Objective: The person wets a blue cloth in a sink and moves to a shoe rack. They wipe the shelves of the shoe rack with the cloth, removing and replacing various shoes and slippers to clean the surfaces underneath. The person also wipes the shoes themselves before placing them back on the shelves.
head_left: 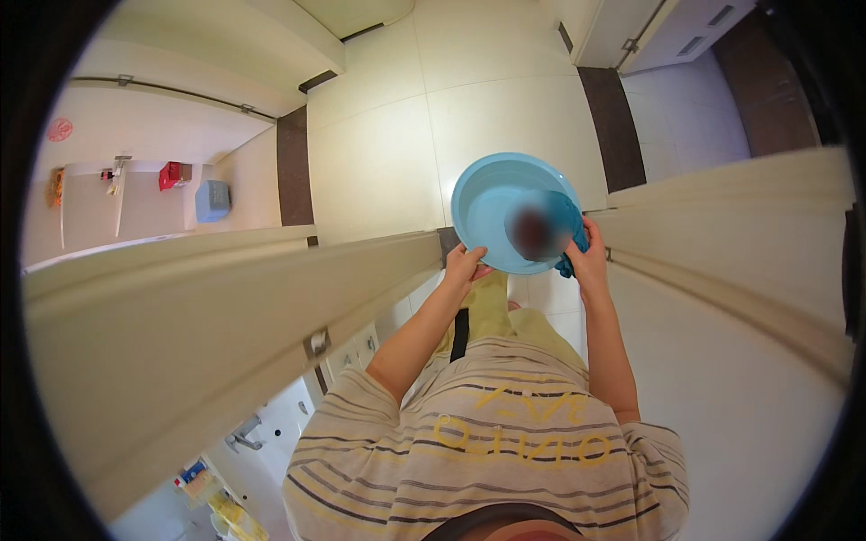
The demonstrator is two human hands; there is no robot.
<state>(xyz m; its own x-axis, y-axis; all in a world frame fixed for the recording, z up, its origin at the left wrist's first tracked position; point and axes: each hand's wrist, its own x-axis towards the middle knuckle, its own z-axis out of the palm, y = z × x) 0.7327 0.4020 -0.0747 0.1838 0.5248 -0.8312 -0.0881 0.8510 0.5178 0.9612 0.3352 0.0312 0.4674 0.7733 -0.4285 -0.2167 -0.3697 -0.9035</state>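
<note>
A light blue plastic basin is held in front of me over the tiled floor, between the door frames. My left hand grips its near left rim, thumb on top. At the right rim my right hand holds the basin together with a dark teal cloth, which lies over the edge and partly hangs outside. A blurred patch covers part of the basin's right side, so what lies there cannot be told.
Door frames stand close on both sides, with a white door panel at the right. Behind at lower left is a washbasin with a faucet. A room with shelves and a blue bin opens at the left. Dark threshold strips cross the floor.
</note>
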